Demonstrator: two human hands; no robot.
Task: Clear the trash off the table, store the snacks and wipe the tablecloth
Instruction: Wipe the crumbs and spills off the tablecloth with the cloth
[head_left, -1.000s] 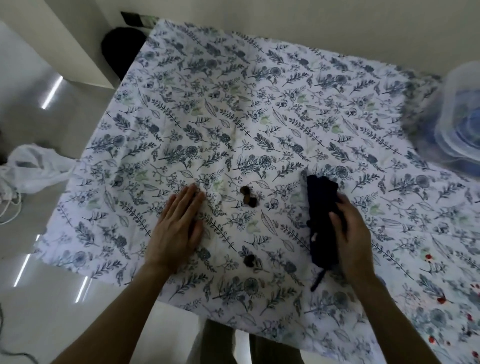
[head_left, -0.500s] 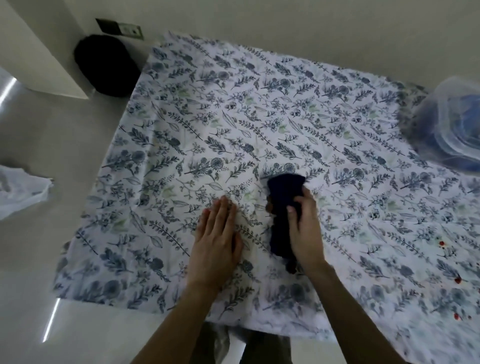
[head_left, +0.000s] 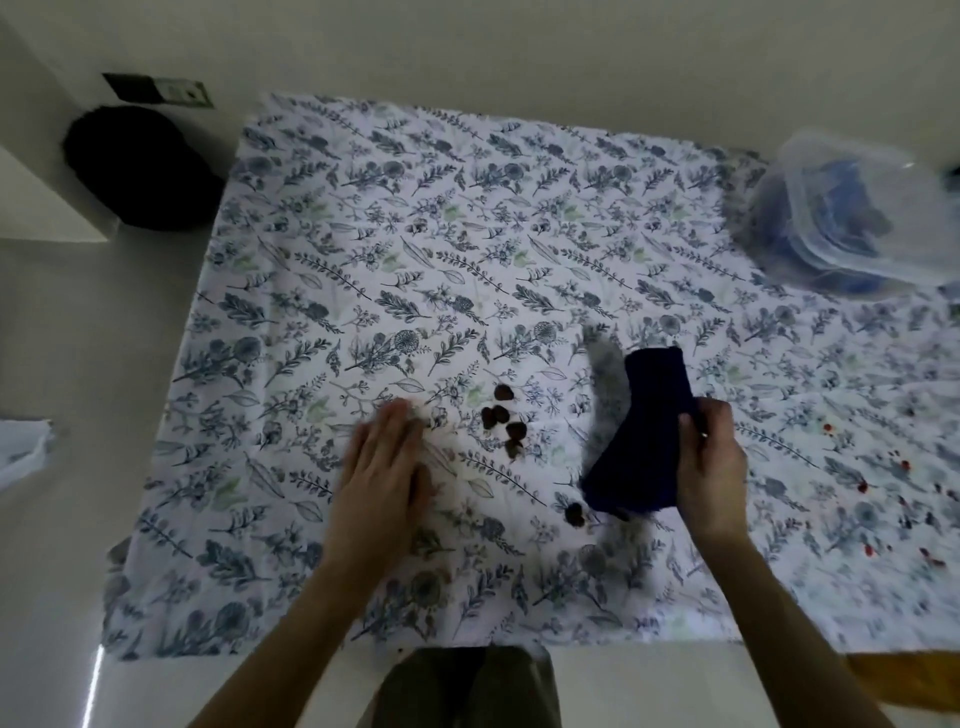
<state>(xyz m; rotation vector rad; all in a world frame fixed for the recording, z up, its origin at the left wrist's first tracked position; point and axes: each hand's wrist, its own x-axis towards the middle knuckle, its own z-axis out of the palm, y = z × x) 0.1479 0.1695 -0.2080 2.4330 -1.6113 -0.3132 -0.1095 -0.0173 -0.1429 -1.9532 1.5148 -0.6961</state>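
Right hand (head_left: 709, 462) grips dark cloth (head_left: 649, 431), pulled back right of brown bits (head_left: 501, 415) after pass over them; bits remain. Left hand (head_left: 384, 467) flat on tablecloth (head_left: 363, 208), left of bits. Wiping unfinished.

Crumbs (head_left: 503, 422) on tablecloth (head_left: 467, 249) between hands, container (head_left: 857, 208) far right

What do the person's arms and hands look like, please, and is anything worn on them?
The left forearm and right forearm are bare right to the picture's lower edge, and no sleeves show. The left hand and right hand wear no gloves. No watch, bracelet or ring is visible, though the left hand is slightly blurred. There are no cables or markings.
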